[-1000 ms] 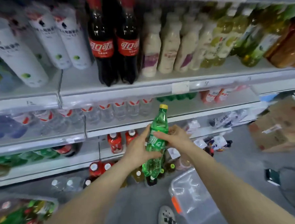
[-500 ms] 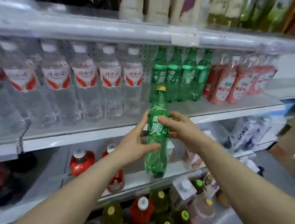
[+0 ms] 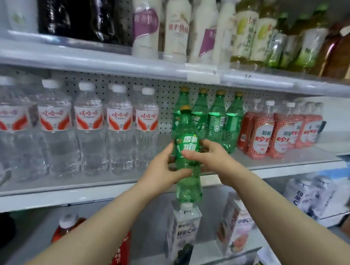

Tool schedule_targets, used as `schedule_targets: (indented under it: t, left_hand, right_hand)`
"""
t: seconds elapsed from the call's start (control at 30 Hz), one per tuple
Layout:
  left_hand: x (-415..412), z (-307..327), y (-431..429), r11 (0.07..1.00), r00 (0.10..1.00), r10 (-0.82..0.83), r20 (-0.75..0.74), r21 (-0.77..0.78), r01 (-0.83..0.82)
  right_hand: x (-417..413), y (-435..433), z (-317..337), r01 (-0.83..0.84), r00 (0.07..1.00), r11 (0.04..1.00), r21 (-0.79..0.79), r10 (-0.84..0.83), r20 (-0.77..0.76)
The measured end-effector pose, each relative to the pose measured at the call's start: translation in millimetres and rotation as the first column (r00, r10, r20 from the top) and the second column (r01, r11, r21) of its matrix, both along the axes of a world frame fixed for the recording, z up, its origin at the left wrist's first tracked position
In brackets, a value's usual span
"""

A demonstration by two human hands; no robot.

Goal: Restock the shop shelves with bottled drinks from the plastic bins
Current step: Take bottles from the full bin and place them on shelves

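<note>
Your left hand (image 3: pixel 162 173) and right hand (image 3: pixel 209 161) both curl round the green bottle (image 3: pixel 188 151), holding it upright. Over the last second you've lifted it to the middle shelf (image 3: pixel 92 193), not yet on it. Behind stand matching bottles (image 3: pixel 215 118); it likely goes in front of them.

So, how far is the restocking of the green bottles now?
Done: four green bottles stand at the back of the middle shelf. In hand: the left hand and right hand hold one more bottle upright before that shelf's edge. Left: set it in front of them. The bins are out of view.
</note>
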State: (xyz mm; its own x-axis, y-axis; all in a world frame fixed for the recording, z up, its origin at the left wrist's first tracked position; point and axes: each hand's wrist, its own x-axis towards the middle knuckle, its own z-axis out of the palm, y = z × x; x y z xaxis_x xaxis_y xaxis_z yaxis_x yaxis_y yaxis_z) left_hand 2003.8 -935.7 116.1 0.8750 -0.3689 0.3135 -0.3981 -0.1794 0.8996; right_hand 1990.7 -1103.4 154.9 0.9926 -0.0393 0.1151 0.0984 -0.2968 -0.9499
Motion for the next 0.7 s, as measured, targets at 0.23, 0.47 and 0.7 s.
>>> schedule_targets:
  t: [0.23, 0.47, 0.7]
  left_hand:
    - [42.9, 19.7, -16.5, 0.986, 0.990, 0.126, 0.063, 0.103, -0.132]
    - [74.4, 11.7, -35.0, 0.979, 0.982, 0.186, 0.037, 0.072, -0.188]
    - [88.3, -5.4, -51.3, 0.958, 0.957, 0.283, 0.061, 0.019, -0.284]
  right_hand:
    - [38.3, -7.3, 21.1, -0.014, 0.995, 0.995, 0.095, 0.004, 0.102]
    - [63.9, -15.4, 12.4, -0.042, 0.984, 0.984, 0.172, 0.011, 0.176]
    - [79.5, -23.9, -6.0, -0.068, 0.967, 0.978, 0.196, 0.017, 0.253]
